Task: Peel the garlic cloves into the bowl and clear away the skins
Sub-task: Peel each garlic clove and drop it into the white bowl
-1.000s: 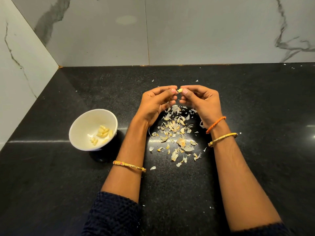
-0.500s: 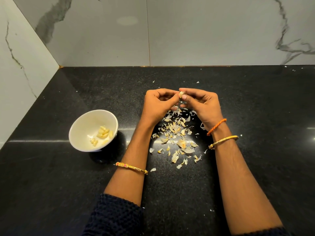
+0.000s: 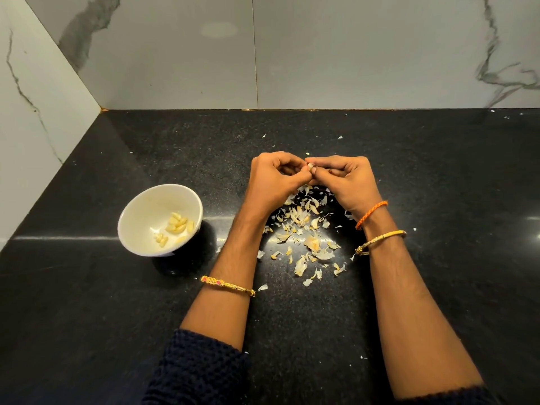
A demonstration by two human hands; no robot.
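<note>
A: Black granite counter (image 3: pixel 438 176) in a corner of marble-look wall tiles, so we log it as a kitchen. Our left hand (image 3: pixel 273 178) and right hand (image 3: pixel 343 179) meet over the skin pile (image 3: pixel 306 229), fingers curled in, both pinching one garlic clove (image 3: pixel 310 166) between the fingertips.

B: Agreed. Only a pale sliver of the clove shows, so we can't tell how much skin is left on it.

A: Step in hand: peeling. We judge it mid-task. The white bowl (image 3: pixel 140 211) sits well to the left of our left forearm, with a small heap of peeled cloves (image 3: pixel 176 226) inside.

B: No unpeeled cloves visible on the counter, though some could be hidden under the hands or in the pile.

A: Next move, our guess: strip the last skin, then carry the clove left across to the bowl and drop it in.

B: And the skins are not yet cleared. They lie loose between our forearms, with flecks scattered farther out, so we'd need a sweep afterwards.
</note>
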